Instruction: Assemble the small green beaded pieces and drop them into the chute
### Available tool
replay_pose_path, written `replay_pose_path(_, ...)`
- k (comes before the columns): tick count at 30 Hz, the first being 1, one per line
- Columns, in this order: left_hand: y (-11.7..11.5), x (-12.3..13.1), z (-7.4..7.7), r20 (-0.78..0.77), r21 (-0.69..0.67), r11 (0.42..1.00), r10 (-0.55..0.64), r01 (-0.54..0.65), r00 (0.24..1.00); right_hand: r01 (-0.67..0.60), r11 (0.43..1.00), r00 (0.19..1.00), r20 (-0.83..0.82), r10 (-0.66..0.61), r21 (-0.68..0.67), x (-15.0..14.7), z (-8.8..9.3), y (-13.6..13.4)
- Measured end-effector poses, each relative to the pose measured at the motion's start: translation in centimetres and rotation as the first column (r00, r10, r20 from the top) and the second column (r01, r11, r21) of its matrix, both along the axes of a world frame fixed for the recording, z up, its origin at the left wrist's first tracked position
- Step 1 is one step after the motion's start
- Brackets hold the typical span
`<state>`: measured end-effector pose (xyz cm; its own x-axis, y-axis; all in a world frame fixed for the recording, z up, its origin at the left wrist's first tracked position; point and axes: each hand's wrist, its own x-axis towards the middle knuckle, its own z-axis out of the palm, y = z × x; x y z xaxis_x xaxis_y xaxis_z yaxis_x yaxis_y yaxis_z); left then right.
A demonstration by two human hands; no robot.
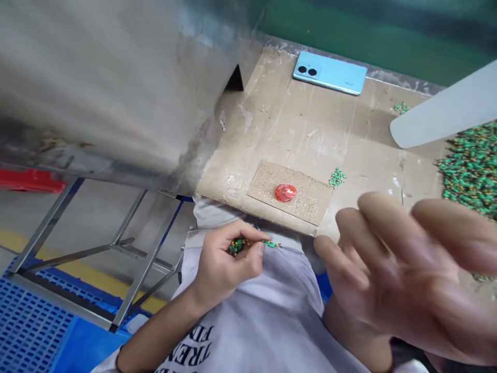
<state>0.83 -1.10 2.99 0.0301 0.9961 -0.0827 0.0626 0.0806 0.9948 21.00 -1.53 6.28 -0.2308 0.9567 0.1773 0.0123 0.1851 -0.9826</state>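
Note:
My left hand (233,256) is closed around several small green pieces (237,245) with yellow and dark tips. Between its thumb and forefinger one or more of them (272,243) stick out to the right. My right hand (407,280) is raised close to the camera and blurred, its fingers bent and apart, with nothing visible in them. Beyond my hands, a shiny red blob (285,192) sits on a rectangular speckled brown board (306,203). A small cluster of green bits (337,177) lies just past the board's right corner.
A large heap of green pieces (471,171) covers the right side of the cardboard-covered table (267,129). A light blue phone (330,73) lies at the back. A whitish tube-like object (446,109) reaches in from the right. At left stand a metal panel (116,93) and a metal-framed stool (128,269).

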Motion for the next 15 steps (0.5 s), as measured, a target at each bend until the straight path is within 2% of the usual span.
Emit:
replay_pose_path(2, -0.1, 0.0, 0.3, 0.003, 0.042, 0.999, -0.017, 0.017, 1.000, 0.110, 0.986, 0.971, -0.197, -0.133, -0.122, -0.7, -0.3, 0.7)
replay_pose_path(3, -0.2, 0.1, 0.4, 0.002, 0.060, 0.998, -0.030, 0.030, 1.000, 0.119, 0.978, 0.956, -0.247, -0.158, -0.169, -0.8, -0.5, 0.8)
replay_pose_path(7, -0.5, 0.3, 0.5, -0.010, 0.108, 0.990, -0.085, 0.085, 0.996, 0.008, 0.982, 0.964, -0.259, -0.057, -0.187, -0.6, -1.7, 0.5)
replay_pose_path(15, -0.2, 0.5, 0.9, 0.009, 0.093, 0.990, -0.108, 0.107, 0.994, -0.013, 0.985, 0.965, -0.260, -0.033, -0.174, -0.5, -2.3, 0.4)
